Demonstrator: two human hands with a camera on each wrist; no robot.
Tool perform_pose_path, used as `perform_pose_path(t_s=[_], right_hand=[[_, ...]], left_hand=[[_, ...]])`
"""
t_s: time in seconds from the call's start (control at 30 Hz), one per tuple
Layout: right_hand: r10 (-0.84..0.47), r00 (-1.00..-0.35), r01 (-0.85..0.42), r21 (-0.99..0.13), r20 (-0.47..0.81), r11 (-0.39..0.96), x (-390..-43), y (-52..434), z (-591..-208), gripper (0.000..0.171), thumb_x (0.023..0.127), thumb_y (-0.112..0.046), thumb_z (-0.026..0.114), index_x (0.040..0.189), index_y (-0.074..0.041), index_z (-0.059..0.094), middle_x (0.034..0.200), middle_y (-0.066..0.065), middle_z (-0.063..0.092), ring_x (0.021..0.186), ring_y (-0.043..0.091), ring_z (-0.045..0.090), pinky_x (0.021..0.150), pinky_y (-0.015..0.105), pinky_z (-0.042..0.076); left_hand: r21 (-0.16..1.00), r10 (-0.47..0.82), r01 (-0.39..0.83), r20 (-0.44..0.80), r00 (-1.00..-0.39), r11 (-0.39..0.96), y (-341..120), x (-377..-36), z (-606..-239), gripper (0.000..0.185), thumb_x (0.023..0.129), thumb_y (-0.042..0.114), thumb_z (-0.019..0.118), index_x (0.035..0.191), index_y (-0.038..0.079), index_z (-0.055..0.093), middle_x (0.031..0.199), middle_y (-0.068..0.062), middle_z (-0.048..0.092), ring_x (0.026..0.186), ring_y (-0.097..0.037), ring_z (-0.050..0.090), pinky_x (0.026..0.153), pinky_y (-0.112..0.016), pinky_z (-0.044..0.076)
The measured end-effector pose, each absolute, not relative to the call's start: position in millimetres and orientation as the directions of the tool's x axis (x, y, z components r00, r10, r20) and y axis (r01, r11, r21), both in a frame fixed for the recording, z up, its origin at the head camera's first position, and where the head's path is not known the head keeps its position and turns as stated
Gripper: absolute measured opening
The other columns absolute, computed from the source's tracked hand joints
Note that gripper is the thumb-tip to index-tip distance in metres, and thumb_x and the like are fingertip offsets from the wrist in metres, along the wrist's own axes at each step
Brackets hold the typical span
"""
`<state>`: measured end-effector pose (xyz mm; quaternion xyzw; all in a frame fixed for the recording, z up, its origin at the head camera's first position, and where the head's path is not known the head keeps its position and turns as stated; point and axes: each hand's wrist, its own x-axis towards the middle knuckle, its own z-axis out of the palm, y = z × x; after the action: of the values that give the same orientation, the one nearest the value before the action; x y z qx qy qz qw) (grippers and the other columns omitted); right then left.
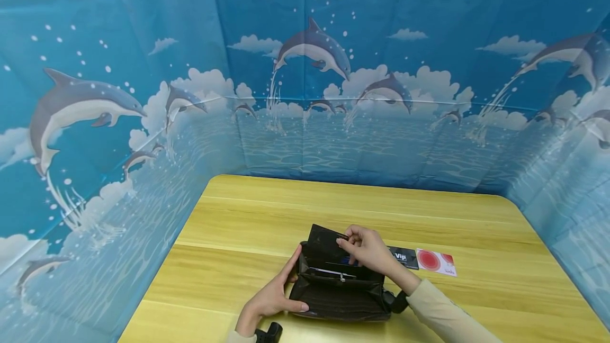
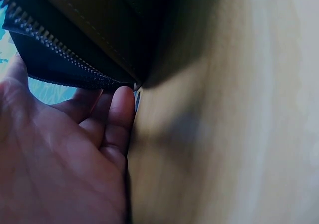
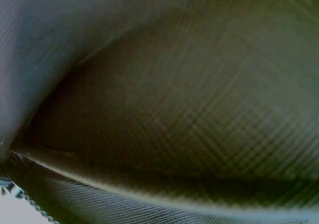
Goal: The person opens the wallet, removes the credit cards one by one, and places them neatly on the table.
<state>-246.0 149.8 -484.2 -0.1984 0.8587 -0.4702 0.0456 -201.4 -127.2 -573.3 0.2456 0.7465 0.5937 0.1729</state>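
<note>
A black wallet [image 1: 339,296] lies open on the wooden table [image 1: 267,210], its upper flap [image 1: 323,238] standing up. My left hand [image 1: 292,286] grips the wallet's left end, thumb up the side and fingers along the front edge. My right hand [image 1: 344,241] pinches at the flap's right edge; whether a card sits between those fingers I cannot tell. In the left wrist view my left-hand fingers [image 2: 119,114] lie under the zip edge of the wallet [image 2: 84,30]. The right wrist view is filled by the dark woven wallet lining [image 3: 174,109].
A black VIP card [image 1: 405,257] and a white card with a red disc [image 1: 436,262] lie on the table just right of the wallet. A blue dolphin-print backdrop [image 1: 305,94] walls in the table at the back and both sides.
</note>
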Motion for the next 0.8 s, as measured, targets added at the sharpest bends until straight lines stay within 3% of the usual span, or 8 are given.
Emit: perform_pose_path(t_s=[0.27,0.5,0.8], right_hand=[[-0.378,-0.921,-0.261,-0.865,0.090,0.429,-247,152,-484,0.026,0.094,-0.030,0.061,0.098,-0.006,0.055,0.071,0.004,0.065,0.048,0.020,0.058,0.042,0.035,0.047],[-0.375,-0.924,-0.238,-0.879,0.075,0.412,-232,143,-451,0.012,0.096,-0.010,0.057,0.097,0.002,0.055,0.074,0.019,0.063,0.050,0.036,0.058,0.047,0.045,0.049],[-0.340,-0.939,-0.188,-0.910,0.056,0.369,-248,154,-483,0.026,0.095,-0.028,0.060,0.097,-0.003,0.055,0.063,0.013,0.060,0.046,0.025,0.057,0.043,0.039,0.048]], left_hand=[[0.975,0.581,0.157,0.040,-0.813,0.154,-127,-202,-575,0.114,0.076,0.026,0.082,0.152,0.039,-0.002,0.157,-0.004,0.005,0.121,-0.029,0.040,0.095,-0.033,0.038],[0.981,0.582,0.146,0.047,-0.812,0.124,-127,-202,-575,0.116,0.075,0.022,0.082,0.152,0.038,-0.002,0.155,-0.010,0.013,0.116,-0.028,0.045,0.089,-0.032,0.044],[0.989,0.598,0.132,0.067,-0.799,0.066,-126,-202,-577,0.114,0.076,0.022,0.082,0.152,0.038,-0.002,0.150,-0.015,0.023,0.113,-0.027,0.048,0.085,-0.034,0.048]])
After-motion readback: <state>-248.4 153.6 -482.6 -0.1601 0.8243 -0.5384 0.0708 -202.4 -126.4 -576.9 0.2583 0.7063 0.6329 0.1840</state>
